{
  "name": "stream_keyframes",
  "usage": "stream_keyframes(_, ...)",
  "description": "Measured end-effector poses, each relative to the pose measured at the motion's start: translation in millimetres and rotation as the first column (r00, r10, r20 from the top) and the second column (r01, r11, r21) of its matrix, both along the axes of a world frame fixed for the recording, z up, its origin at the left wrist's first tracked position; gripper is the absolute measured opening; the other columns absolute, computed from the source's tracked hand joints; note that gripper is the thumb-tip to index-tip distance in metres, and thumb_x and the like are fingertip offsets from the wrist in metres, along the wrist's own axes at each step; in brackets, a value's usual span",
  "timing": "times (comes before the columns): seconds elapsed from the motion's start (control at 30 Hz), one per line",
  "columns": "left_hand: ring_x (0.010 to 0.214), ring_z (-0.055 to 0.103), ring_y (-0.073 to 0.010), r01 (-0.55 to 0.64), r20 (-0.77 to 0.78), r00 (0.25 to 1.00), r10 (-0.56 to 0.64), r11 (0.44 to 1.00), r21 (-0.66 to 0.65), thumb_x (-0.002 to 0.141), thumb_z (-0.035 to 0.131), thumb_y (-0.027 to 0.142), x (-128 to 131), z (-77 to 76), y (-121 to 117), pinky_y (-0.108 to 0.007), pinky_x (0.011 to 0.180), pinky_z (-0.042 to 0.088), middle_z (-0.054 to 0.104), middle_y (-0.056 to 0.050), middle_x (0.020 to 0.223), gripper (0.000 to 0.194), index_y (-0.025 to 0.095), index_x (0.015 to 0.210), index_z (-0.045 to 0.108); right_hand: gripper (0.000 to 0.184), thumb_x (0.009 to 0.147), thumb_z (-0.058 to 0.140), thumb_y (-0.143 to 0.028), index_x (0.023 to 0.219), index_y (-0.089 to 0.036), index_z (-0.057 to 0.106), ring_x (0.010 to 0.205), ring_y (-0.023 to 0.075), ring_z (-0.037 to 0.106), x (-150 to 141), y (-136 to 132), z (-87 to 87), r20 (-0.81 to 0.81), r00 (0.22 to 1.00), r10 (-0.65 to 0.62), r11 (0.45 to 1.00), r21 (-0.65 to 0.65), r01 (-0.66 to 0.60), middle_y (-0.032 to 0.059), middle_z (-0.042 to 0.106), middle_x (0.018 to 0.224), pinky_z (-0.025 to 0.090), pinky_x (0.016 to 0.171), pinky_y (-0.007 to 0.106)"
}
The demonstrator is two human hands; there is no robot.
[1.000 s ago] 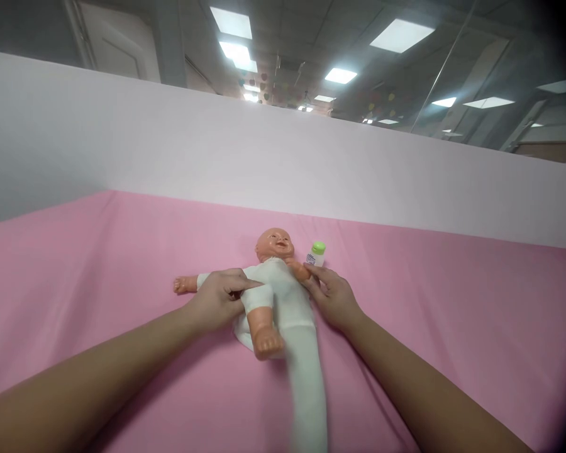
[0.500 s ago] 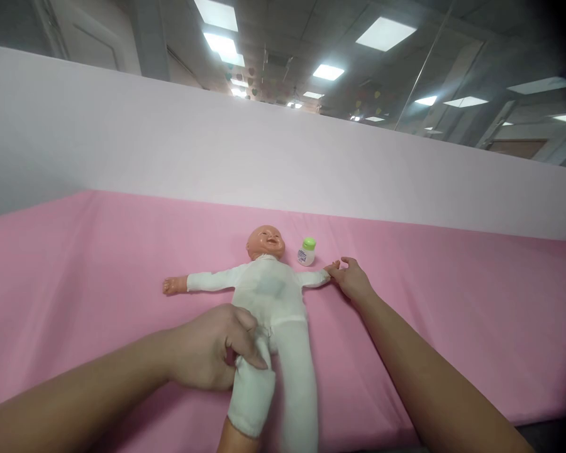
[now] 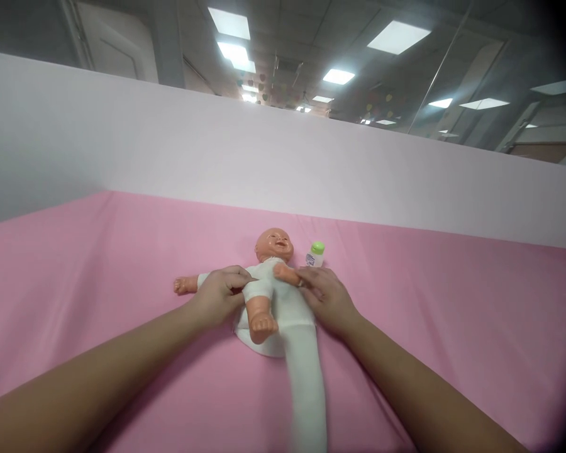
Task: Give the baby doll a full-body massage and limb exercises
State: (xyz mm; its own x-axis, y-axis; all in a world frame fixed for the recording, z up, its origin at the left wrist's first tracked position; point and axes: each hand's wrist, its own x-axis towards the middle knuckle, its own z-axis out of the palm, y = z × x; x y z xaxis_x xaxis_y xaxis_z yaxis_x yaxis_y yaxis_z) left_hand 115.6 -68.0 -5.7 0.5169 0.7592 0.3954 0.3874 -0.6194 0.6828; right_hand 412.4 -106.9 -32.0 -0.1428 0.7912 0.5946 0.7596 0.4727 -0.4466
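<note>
A baby doll [image 3: 295, 308] with a hard plastic head and a white cloth body lies on its back on the pink sheet [image 3: 193, 390]. My left hand [image 3: 223, 290] is closed on the doll's leg [image 3: 259, 311], which is folded up over its belly with the foot toward me. Across the chest, my right hand [image 3: 327, 296] grips the doll's arm [image 3: 287, 274] near the wrist. The other leg stretches straight toward me, and the other arm points out to the left. Part of the belly is hidden behind the raised leg.
A small clear bottle [image 3: 314, 255] with a green cap stands beside the doll's head, just beyond my right hand. Behind the sheet rises a white padded wall [image 3: 245, 157], with a mirror or glass pane [image 3: 339, 38] above it reflecting ceiling lights.
My left hand has lifted the doll's leg from lying straight to folded over the belly. My right hand has brought the doll's outstretched arm inward across the chest.
</note>
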Motion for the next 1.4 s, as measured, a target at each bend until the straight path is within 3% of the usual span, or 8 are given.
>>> stream_keyframes(0.23, 0.085, 0.069, -0.0162, 0.006, 0.007, 1.000, -0.007, 0.999, 0.048, 0.084, 0.062, 0.013, 0.8, 0.3, -4.4, -0.024, 0.072, 0.056, 0.072, -0.002, 0.098, 0.025, 0.024, 0.093, 0.081, 0.034, 0.096, 0.059, -0.034, 0.129, -0.033, 0.067, 0.117, 0.0284, 0.063, -2.6, 1.0, 5.3, 0.013, 1.000, -0.002, 0.996, -0.094, 0.003, 0.0035, 0.072, 0.125, 0.049, 0.104, 0.050)
stream_keyframes(0.43, 0.091, 0.069, -0.0181, 0.307, 0.120, 0.948, -0.296, 0.947, -0.090, 0.091, 0.068, 0.020, 1.0, 11.3, -30.7, -0.029, 0.080, 0.058, 0.070, -0.005, 0.104, 0.025, 0.028, 0.111, 0.081, 0.061, 0.093, 0.063, -0.050, 0.146, -0.026, 0.047, 0.101, 0.0258, 0.071, 37.1, 16.0, -1.2, -0.427, 0.888, -0.171, 0.978, -0.181, 0.101, 0.0086, 0.073, 0.122, 0.058, 0.089, 0.043)
stream_keyframes(0.63, 0.097, 0.065, -0.0193, 0.530, -0.065, 0.840, -0.539, 0.840, -0.120, 0.078, 0.079, 0.014, 6.9, 12.9, -59.3, -0.027, 0.080, 0.058, 0.066, -0.006, 0.106, 0.028, 0.031, 0.101, 0.084, 0.061, 0.083, 0.070, -0.051, 0.132, -0.019, 0.056, 0.101, 0.0314, 0.073, 87.5, 25.9, -6.1, -0.328, 0.793, -0.513, 0.813, -0.483, 0.326, 0.0150, 0.074, 0.122, 0.056, 0.088, 0.045)
stream_keyframes(0.87, 0.092, 0.068, -0.0190, 0.471, 0.215, 0.879, -0.425, 0.840, -0.268, 0.083, 0.076, 0.019, 11.3, 4.2, -51.2, -0.029, 0.078, 0.059, 0.065, -0.006, 0.108, 0.019, 0.027, 0.100, 0.082, 0.071, 0.080, 0.073, -0.053, 0.139, -0.019, 0.051, 0.098, 0.0304, 0.072, 81.7, 21.2, -2.3, -0.276, 0.814, -0.511, 0.821, -0.438, 0.366, 0.0124, 0.076, 0.112, 0.055, 0.087, 0.043)
stream_keyframes(0.97, 0.101, 0.068, -0.0226, 0.273, 0.259, 0.944, -0.205, 0.925, -0.263, 0.083, 0.070, 0.015, 10.0, 2.3, -36.5, -0.033, 0.085, 0.058, 0.070, -0.006, 0.110, 0.023, 0.025, 0.101, 0.080, 0.080, 0.082, 0.073, -0.054, 0.147, -0.019, 0.043, 0.093, 0.0277, 0.073, 61.4, 16.3, 1.9, -0.373, 0.816, -0.442, 0.889, -0.301, 0.344, 0.0113, 0.076, 0.113, 0.057, 0.083, 0.041)
stream_keyframes(1.1, 0.102, 0.068, -0.0250, -0.002, 0.140, 0.989, 0.039, 0.966, -0.258, 0.082, 0.063, 0.016, 8.0, 0.8, -19.1, -0.033, 0.082, 0.057, 0.072, -0.005, 0.108, 0.021, 0.022, 0.095, 0.078, 0.051, 0.095, 0.061, -0.045, 0.143, -0.029, 0.054, 0.105, 0.0254, 0.071, 26.6, 7.2, 1.9, -0.358, 0.920, -0.161, 0.981, -0.157, 0.111, 0.0073, 0.070, 0.131, 0.059, 0.090, 0.042)
stream_keyframes(1.27, 0.079, 0.066, -0.0192, 0.000, 0.117, 0.992, 0.045, 0.935, -0.355, 0.084, 0.061, 0.021, 7.9, 0.6, -14.1, -0.026, 0.059, 0.051, 0.071, -0.003, 0.098, 0.015, 0.019, 0.090, 0.075, 0.039, 0.096, 0.060, -0.030, 0.135, -0.034, 0.065, 0.124, 0.0277, 0.062, -0.8, -0.5, 2.7, -0.012, 0.997, 0.072, 0.995, -0.074, -0.073, 0.0023, 0.069, 0.134, 0.047, 0.109, 0.049)
stream_keyframes(1.4, 0.089, 0.067, -0.0205, 0.014, 0.149, 0.988, 0.032, 0.956, -0.294, 0.085, 0.062, 0.019, 9.5, 1.1, -16.2, -0.027, 0.068, 0.053, 0.071, -0.003, 0.100, 0.017, 0.021, 0.092, 0.077, 0.036, 0.093, 0.064, -0.035, 0.129, -0.032, 0.066, 0.115, 0.0284, 0.065, -0.4, -0.4, 4.7, -0.063, 0.998, -0.024, 0.989, -0.148, 0.014, 0.0033, 0.072, 0.126, 0.051, 0.100, 0.049)
